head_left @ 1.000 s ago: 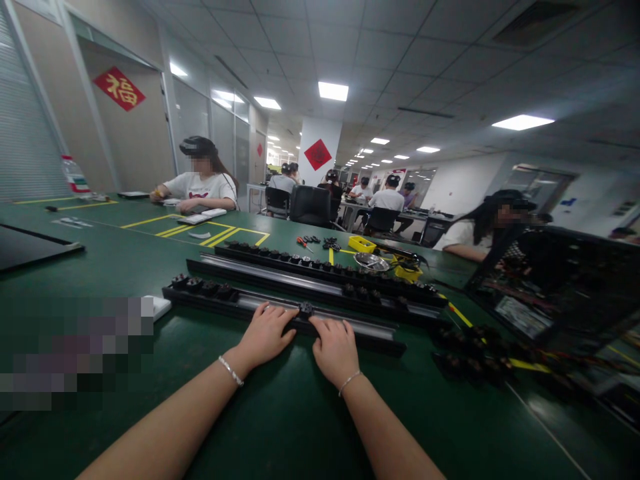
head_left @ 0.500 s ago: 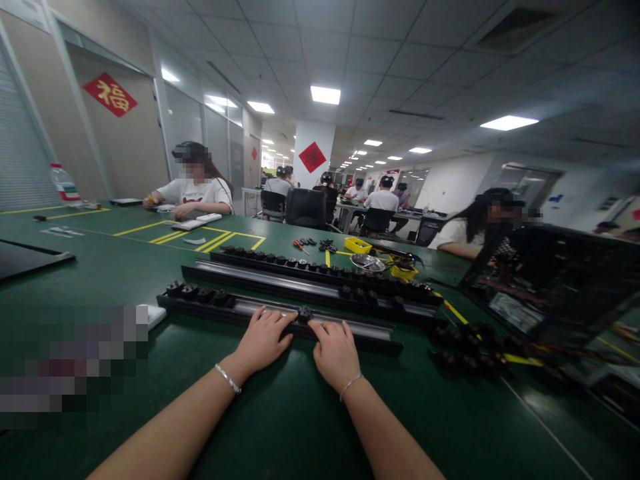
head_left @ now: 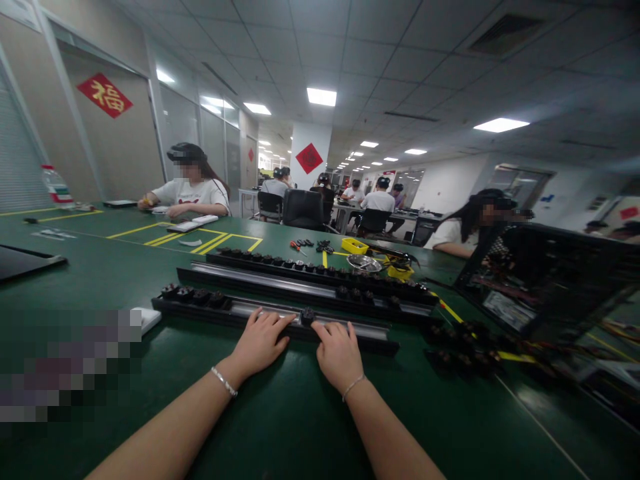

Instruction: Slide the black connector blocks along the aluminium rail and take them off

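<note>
A long black track with a shiny grey channel lies across the table in front of me. One small black block sits in its channel, between my two index fingers. My left hand rests over the track with its fingers spread, the index fingertip just left of the block. On the other side my right hand touches or nearly touches the block with its outstretched index finger. Several similar black blocks sit in the track's left end. Neither hand is wrapped round anything.
Behind lies a second track with several blocks, then a row of blocks. A metal dish, yellow bins and a red-handled screwdriver are farther back. An open black case stands right. Two people sit across the table.
The block has slid a little to the right along the track, away from my left index finger. My right hand has shifted right with it. The whole view has drifted slightly.
</note>
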Demonstrator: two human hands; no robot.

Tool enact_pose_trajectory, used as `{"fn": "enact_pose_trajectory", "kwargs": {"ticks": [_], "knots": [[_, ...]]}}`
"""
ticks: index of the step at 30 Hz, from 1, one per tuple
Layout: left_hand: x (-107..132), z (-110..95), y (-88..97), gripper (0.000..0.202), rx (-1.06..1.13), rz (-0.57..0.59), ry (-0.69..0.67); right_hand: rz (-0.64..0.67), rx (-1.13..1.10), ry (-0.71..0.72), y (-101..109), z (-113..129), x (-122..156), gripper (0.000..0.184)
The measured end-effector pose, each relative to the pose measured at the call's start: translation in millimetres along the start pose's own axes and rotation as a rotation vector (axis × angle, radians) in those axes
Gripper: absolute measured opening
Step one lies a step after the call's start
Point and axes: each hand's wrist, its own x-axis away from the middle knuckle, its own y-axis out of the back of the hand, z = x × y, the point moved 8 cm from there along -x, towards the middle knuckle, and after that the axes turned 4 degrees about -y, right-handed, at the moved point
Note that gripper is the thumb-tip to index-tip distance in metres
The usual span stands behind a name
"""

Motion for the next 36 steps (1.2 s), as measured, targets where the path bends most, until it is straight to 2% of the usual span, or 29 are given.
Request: {"fn": "enact_pose_trajectory", "kwargs": {"ticks": [7,15,22,31,36], "knots": [[0.8,0.7,-0.4,0.045,0.005,-0.002,-0.005,0.032,0.004,0.046,-1.1,-3.2,-1.3,0.046],[0.1,1.7,-1.5,0.043,0.011,-0.003,-0.003,0.080,0.011,0.068,0.5,-17.9,-1.8,0.044],[0.3,1.5,-1.3,0.043,0.014,0.002,-0.004,0.140,0.031,0.046,4.3,-29.7,-1.5,0.044],[0.4,3.5,-3.3,0.043,0.036,0.009,-0.012,0.207,0.044,-0.012,7.0,-48.4,8.9,0.054],[0.9,2.8,-2.0,0.043,0.045,0.004,-0.015,0.217,0.040,-0.024,4.8,-50.4,10.9,0.058]]}}
